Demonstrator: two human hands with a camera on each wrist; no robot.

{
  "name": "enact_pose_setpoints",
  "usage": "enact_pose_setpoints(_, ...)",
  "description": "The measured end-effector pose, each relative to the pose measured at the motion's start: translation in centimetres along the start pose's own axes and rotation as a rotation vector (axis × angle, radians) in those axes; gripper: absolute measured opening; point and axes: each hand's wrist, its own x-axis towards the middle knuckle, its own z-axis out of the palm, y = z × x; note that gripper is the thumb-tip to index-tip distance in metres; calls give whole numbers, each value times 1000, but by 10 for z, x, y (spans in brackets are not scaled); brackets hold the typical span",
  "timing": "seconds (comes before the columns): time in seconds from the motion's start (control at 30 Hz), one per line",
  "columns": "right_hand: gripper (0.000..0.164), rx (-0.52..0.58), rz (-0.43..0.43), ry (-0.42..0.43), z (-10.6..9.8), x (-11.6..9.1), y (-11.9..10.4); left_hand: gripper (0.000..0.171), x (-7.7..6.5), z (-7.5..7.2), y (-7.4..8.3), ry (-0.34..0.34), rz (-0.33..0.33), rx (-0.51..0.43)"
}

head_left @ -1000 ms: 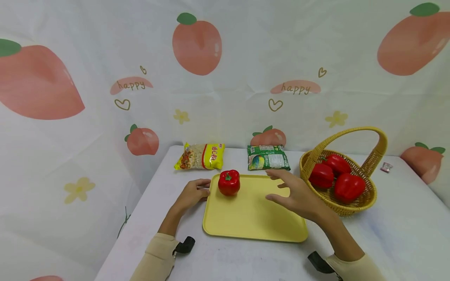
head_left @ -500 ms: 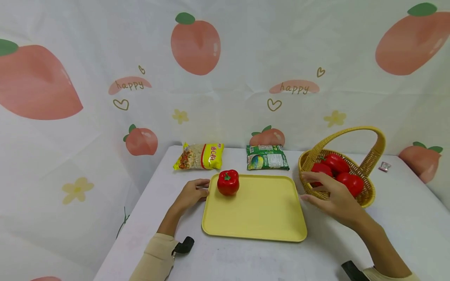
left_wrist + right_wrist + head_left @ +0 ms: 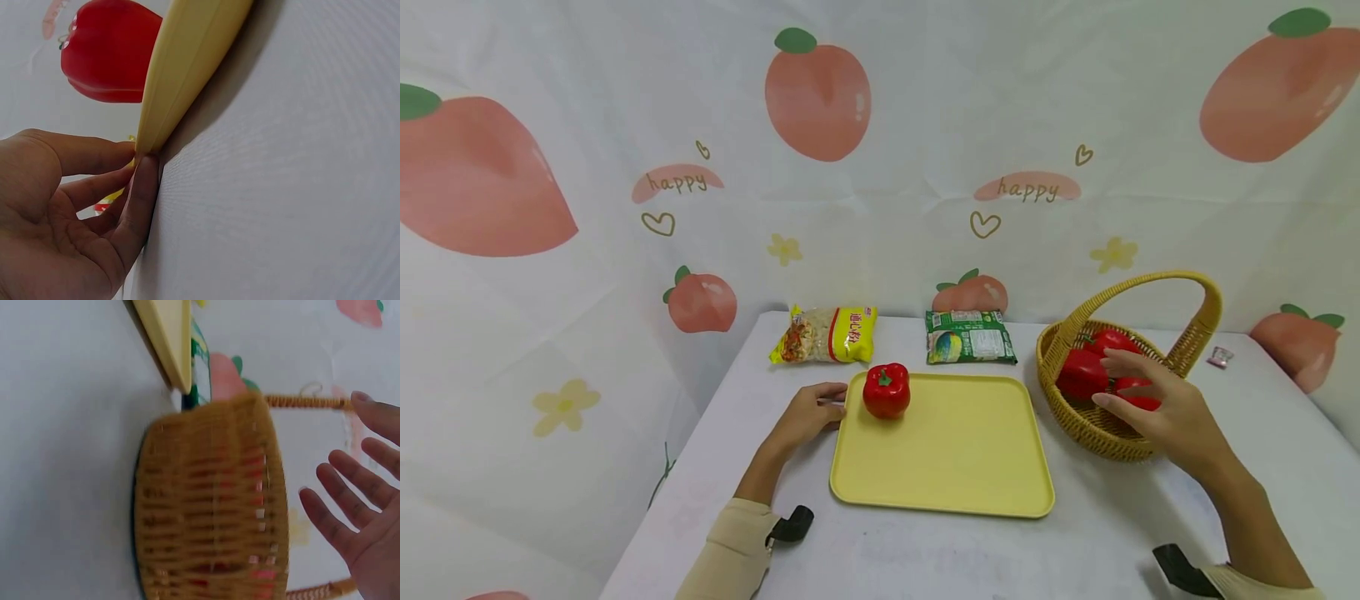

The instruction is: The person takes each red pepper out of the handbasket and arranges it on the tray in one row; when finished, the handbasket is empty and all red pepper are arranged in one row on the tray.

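My left hand [image 3: 808, 414] is at the left edge of a yellow tray [image 3: 955, 454]. In the left wrist view, its thumb and fingers [image 3: 140, 194] pinch the tray's rim. A red bell pepper [image 3: 886, 392] stands on the tray's far left part, stem up. On the right, my right hand [image 3: 1180, 421] hovers over a wicker basket [image 3: 1093, 433] with its fingers spread and nothing held. Red bell peppers [image 3: 1082, 373] lie in that basket, one partly hidden behind the hand. The right wrist view shows the basket's woven side [image 3: 212, 500] below the open palm.
Behind the tray lie a yellow pasta bag [image 3: 827, 335] and a green packet [image 3: 972, 337]. The basket's tall handle [image 3: 1138, 287] arches over the peppers. A small wrapped piece [image 3: 1221, 357] lies right of the basket. A peach-printed cloth [image 3: 880, 208] hangs behind the white table [image 3: 925, 554].
My right hand has moved right, from above the tray to over the basket, its fingers staying spread. The left hand and the pepper on the tray have stayed put.
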Motion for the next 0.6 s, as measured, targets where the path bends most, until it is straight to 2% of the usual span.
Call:
enact_pose_setpoints(0.33, 60, -27, 194, -4, -24, -6, 31, 50, -1, 0, 1, -2, -10, 1)
enact_pose_setpoints(0.6, 64, -26, 255, 2, -31, -8, 48, 51, -1, -2, 0, -14, -6, -15)
